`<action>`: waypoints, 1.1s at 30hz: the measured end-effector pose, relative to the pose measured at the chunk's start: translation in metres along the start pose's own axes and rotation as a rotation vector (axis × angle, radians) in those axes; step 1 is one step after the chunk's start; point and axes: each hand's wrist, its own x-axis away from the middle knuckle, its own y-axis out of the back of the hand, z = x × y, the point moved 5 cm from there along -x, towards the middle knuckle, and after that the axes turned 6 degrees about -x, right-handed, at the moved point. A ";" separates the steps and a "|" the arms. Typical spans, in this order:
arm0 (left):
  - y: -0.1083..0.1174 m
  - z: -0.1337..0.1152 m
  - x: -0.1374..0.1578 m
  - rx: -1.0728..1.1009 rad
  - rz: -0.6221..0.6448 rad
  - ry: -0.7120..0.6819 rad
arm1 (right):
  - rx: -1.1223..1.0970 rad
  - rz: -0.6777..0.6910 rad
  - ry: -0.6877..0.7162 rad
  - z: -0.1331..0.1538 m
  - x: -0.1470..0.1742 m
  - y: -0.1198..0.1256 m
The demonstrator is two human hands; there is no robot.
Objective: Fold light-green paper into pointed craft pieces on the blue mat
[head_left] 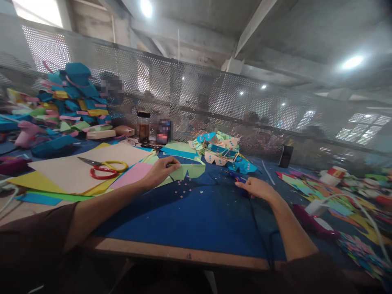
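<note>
My left hand (163, 170) is closed on a folded light green paper piece (194, 169) with a notched lower edge, held over the blue table mat (190, 220). Small pink paper squares (180, 190) are scattered on the mat just below it. To the right, my right hand (259, 188) wraps round a dark blue glue gun (241, 179), its tip pointing left toward the green paper. A black cord hangs from beneath that hand and crosses the mat. The fingers hide most of the glue gun's handle.
Red and yellow scissors (105, 169) lie on paper sheets (70, 171) at left. Dotted paper pieces (217, 149) are heaped ahead. A jar (143, 128) stands behind, and a phone (286, 156) leans at right. Colored paper (76, 98) is piled far left.
</note>
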 end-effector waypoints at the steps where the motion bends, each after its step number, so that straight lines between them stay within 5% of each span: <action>1: 0.000 0.000 0.000 0.000 0.002 0.001 | 0.001 0.000 -0.007 -0.002 -0.002 -0.001; 9: 0.003 0.002 -0.003 -0.004 -0.017 -0.018 | -0.056 0.005 -0.021 -0.009 -0.010 -0.010; 17: 0.012 0.011 -0.007 -0.012 -0.074 -0.003 | -0.325 -0.128 0.083 0.008 -0.002 0.008; 20: 0.016 0.014 -0.009 -0.019 -0.095 0.010 | -0.560 -0.137 0.153 0.030 0.009 0.010; 22: 0.018 0.017 -0.010 -0.009 -0.104 0.021 | -1.047 -0.112 0.240 0.050 0.018 0.012; 26: 0.020 0.025 -0.014 0.061 -0.101 0.010 | -1.493 -0.057 0.332 0.091 0.033 0.013; 31: 0.027 0.044 -0.019 0.139 -0.117 0.046 | -1.546 0.074 0.413 0.140 0.045 0.008; 33: 0.029 0.052 -0.019 0.183 -0.103 0.076 | -1.480 0.028 0.458 0.151 0.051 0.005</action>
